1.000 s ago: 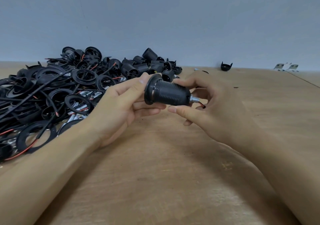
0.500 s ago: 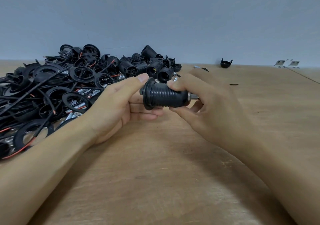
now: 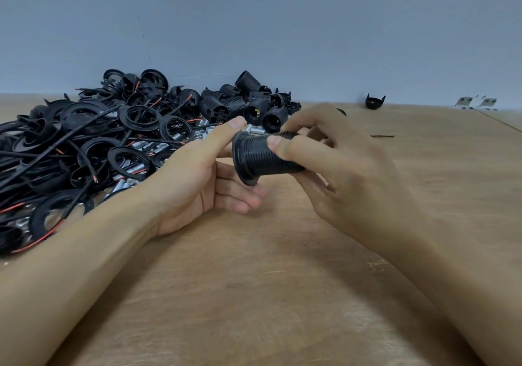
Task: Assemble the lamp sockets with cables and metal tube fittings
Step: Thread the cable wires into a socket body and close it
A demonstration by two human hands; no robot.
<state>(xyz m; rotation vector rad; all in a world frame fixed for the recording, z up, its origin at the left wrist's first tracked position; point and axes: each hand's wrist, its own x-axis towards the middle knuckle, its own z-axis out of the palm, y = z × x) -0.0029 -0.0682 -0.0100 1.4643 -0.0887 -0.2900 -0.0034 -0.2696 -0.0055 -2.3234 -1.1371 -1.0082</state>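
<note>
At the centre of the frame your right hand (image 3: 347,168) grips the black threaded lamp socket (image 3: 264,155) lying sideways above the wooden table (image 3: 254,295). Your left hand (image 3: 197,185) pinches its flanged end. Loose sockets, rings and cables (image 3: 113,139) heap at left.

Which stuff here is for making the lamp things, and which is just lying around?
For the job:
threaded socket held by left hand and right hand
pile of sockets
rings and cables
metal tubes

Lying about:
lone black cap
metal brackets
</note>
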